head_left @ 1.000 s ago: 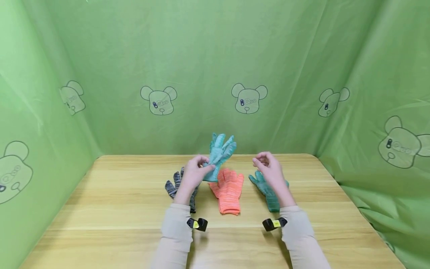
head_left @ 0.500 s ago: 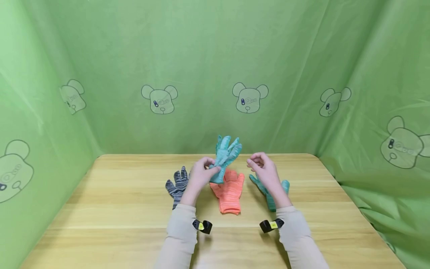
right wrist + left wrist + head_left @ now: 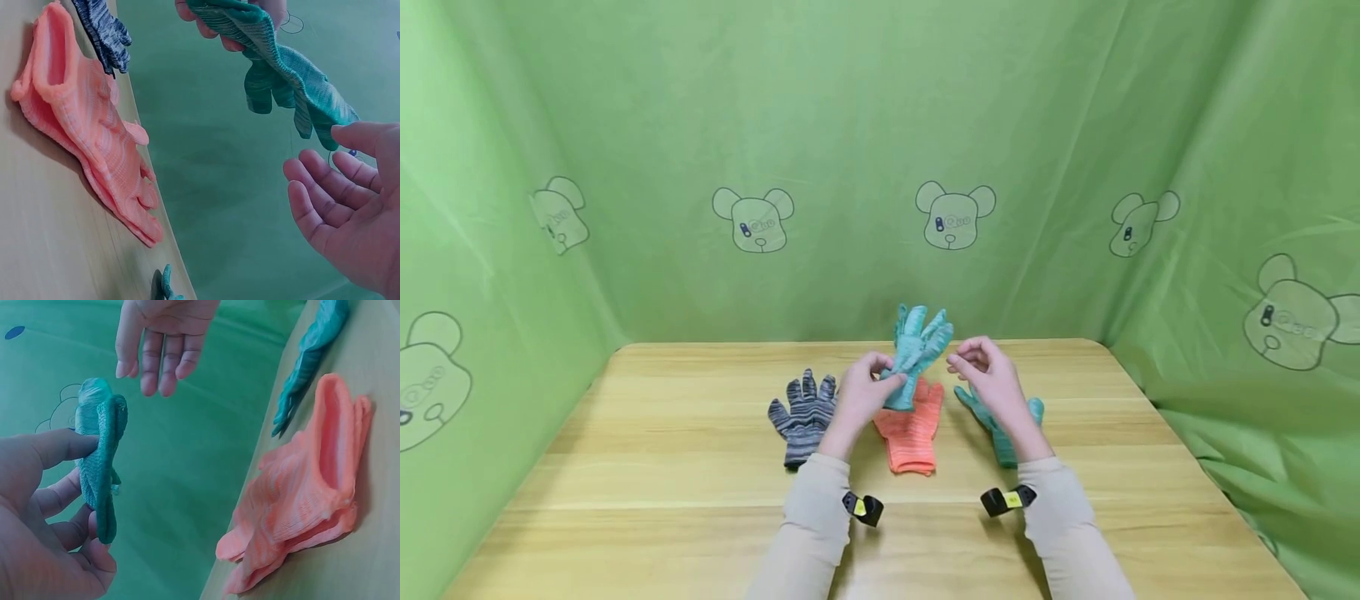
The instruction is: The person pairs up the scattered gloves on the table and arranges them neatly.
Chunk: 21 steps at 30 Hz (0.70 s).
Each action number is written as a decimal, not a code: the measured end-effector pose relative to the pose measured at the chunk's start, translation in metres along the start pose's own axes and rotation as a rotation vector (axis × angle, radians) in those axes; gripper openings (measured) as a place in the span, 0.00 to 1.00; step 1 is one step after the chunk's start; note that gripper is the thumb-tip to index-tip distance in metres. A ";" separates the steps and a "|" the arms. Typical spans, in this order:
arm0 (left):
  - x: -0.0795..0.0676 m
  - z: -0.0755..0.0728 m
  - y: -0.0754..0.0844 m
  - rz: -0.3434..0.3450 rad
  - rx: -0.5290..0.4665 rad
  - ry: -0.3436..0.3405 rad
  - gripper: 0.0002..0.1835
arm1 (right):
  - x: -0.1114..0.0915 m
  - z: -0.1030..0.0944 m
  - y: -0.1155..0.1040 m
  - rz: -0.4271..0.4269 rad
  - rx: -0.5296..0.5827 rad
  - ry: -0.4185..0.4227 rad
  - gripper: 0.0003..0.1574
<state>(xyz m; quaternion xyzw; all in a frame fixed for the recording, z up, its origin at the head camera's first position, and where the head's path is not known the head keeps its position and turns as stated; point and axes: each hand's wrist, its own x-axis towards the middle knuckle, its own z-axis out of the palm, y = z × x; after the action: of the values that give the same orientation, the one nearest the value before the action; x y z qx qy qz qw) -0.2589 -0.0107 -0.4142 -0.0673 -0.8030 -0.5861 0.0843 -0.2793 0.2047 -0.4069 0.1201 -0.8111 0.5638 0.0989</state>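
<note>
A teal knitted glove is held up over the middle of the table, its fingers pointing upward. My left hand pinches it by the cuff, thumb on one side and fingers on the other, as the left wrist view shows. Just right of the glove is my right hand, fingers loosely bent, holding nothing. In the right wrist view its thumb tip overlaps the end of a glove finger; whether they touch I cannot tell. Below the held glove lies an orange glove, cuff toward me.
A dark grey striped glove lies on the wooden table at left. Another green glove lies at right, partly hidden under my right forearm. Green cloth hangs behind and on both sides.
My left hand has carried the teal glove to the right, uncovering more of the grey glove. My right hand has shifted slightly left, toward the held glove.
</note>
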 end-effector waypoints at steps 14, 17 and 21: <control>-0.004 0.015 0.001 0.030 0.016 0.019 0.10 | -0.001 -0.002 -0.005 -0.017 0.048 -0.016 0.19; -0.004 0.017 0.001 0.029 0.009 0.014 0.10 | -0.001 -0.002 -0.005 -0.023 0.050 -0.017 0.18; -0.006 0.019 0.002 0.029 -0.006 0.018 0.10 | -0.002 -0.002 -0.004 -0.031 0.044 -0.017 0.17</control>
<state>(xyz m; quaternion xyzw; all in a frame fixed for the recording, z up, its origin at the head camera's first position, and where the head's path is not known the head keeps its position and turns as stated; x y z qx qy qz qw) -0.2539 0.0077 -0.4190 -0.0741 -0.7993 -0.5879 0.0998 -0.2766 0.2053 -0.4033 0.1395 -0.7975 0.5787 0.0983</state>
